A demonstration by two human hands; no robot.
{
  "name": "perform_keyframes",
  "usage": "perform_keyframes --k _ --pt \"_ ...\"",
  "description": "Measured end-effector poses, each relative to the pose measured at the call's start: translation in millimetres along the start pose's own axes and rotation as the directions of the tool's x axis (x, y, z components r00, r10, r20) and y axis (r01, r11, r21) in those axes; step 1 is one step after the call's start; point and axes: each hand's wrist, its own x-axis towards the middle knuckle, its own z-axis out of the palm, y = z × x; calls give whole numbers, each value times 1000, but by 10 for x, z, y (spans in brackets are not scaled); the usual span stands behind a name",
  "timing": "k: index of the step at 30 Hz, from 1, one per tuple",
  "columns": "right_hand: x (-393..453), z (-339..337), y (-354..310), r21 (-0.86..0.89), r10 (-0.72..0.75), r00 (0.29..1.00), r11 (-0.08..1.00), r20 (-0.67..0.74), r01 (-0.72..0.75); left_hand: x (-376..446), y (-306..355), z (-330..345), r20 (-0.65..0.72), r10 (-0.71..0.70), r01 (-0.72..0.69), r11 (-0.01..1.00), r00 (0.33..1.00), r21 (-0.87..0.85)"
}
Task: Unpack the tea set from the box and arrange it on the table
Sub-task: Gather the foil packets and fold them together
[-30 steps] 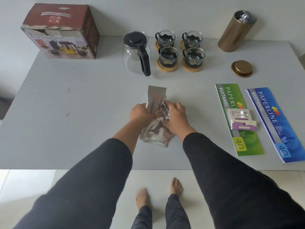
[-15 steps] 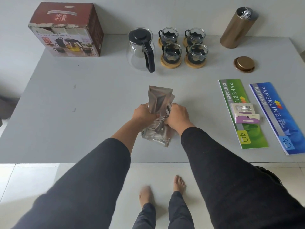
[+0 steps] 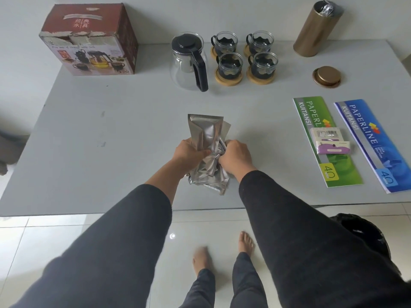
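A bundle of silver foil pouches (image 3: pixel 205 133) stands on end at the middle of the grey table (image 3: pixel 111 141). My left hand (image 3: pixel 189 152) grips its left side and my right hand (image 3: pixel 235 157) grips its right side, crumpling the foil between them. At the back stand a glass teapot (image 3: pixel 189 61) with a black lid and handle, and several glass cups (image 3: pixel 244 56) on round wooden coasters. The red tea set box (image 3: pixel 93 38) sits at the back left.
A gold canister (image 3: pixel 315 30) stands open at the back right, its lid (image 3: pixel 326 76) lying in front. A green receipt book (image 3: pixel 322 138) carrying two small packets (image 3: pixel 331 143) and a blue receipt book (image 3: pixel 373 143) lie at the right. A black bin (image 3: pixel 360 232) sits on the floor.
Both hands have squeezed the foil pouches tighter and stood the bundle more upright. The view has shifted slightly nearer to the table.
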Motion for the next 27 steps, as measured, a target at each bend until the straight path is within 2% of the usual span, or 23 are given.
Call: perform_keyframes --k 8,18,23,27 --pt "-33 -131 -51 89 -54 995 995 85 46 -118 30 -75 12 -18 20 984 1000 -179" --pt "-83 -640 -48 184 -53 998 982 20 48 -229 548 -106 45 83 -77 988 995 -132" --pt "-261 -1173 292 220 -1 997 975 -73 17 -343 1006 281 111 172 -160 981 979 -107" --pt "-487 -1657 819 259 115 980 963 -165 -70 -531 1472 904 180 275 -268 961 944 -62"
